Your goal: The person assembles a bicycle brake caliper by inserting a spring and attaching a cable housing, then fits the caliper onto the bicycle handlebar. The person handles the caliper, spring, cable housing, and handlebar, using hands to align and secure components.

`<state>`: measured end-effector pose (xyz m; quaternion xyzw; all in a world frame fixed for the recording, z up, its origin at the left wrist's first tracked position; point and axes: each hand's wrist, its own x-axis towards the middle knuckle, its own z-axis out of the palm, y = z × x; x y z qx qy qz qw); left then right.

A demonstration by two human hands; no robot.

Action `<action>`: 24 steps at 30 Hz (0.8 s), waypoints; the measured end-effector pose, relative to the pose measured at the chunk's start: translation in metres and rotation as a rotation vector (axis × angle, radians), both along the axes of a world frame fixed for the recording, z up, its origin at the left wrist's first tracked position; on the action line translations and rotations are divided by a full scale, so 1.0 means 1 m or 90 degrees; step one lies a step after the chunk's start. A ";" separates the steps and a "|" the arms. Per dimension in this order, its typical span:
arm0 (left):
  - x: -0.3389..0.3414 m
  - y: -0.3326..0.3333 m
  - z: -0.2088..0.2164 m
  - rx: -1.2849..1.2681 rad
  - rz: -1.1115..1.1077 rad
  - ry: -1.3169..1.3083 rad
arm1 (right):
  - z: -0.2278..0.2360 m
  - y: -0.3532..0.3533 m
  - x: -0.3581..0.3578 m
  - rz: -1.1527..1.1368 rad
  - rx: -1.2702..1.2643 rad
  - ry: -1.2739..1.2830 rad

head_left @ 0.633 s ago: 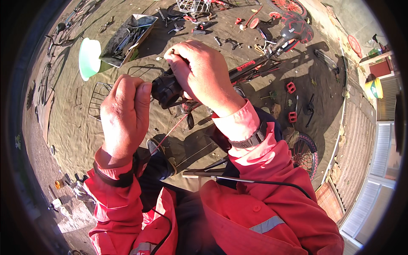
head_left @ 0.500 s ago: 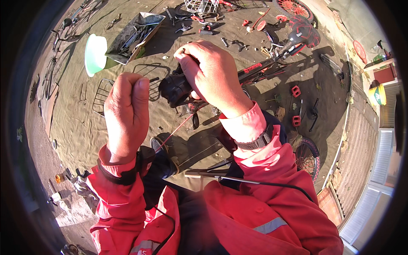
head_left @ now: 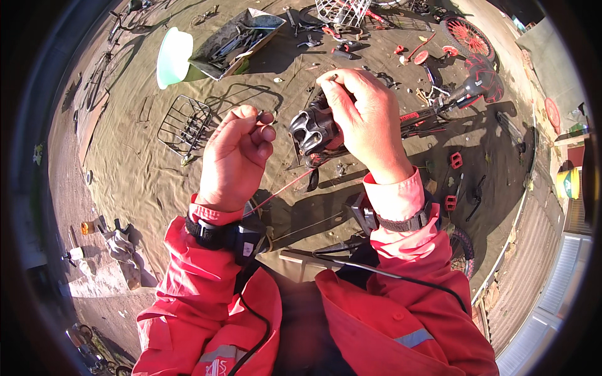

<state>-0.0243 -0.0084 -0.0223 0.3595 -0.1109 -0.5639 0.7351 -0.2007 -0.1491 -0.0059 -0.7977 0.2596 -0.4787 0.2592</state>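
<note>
My left hand (head_left: 235, 156) is raised left of the bicycle's front end, fingers curled, with a small dark piece (head_left: 260, 116) pinched between thumb and fingertips. It looks like a bit of hardware; its exact kind is unclear. My right hand (head_left: 367, 122) is closed above the black handlebar stem (head_left: 308, 131), thumb and forefinger pressed together. A tiny tip shows between them, too small to name. The stem's open clamp end faces my left hand, a short gap apart. Behind my right hand runs the black and red bicycle frame (head_left: 417, 121), up to the black and red saddle (head_left: 486, 81).
A black wire rack (head_left: 185, 125) lies on the tarp (head_left: 150, 188) at left. Beyond it are a grey tool tray (head_left: 251, 28) and a pale green basin (head_left: 174, 57). Red pedals (head_left: 456, 160), a red-rimmed wheel (head_left: 467, 36) and loose parts lie at right and behind.
My left hand has turned, so its curled fingers and the small dark piece now show. My right hand stays by the stem. The whole view has shifted, moving the scene rightward.
</note>
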 end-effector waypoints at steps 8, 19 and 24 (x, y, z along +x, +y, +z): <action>-0.022 0.010 0.003 0.016 -0.117 -0.150 | 0.000 -0.001 -0.003 0.007 0.008 0.048; -0.045 0.009 0.008 0.043 0.016 -0.548 | 0.007 0.005 -0.004 0.013 0.102 0.045; -0.047 0.013 0.012 0.077 0.028 -0.662 | 0.005 0.004 -0.004 0.012 0.081 0.047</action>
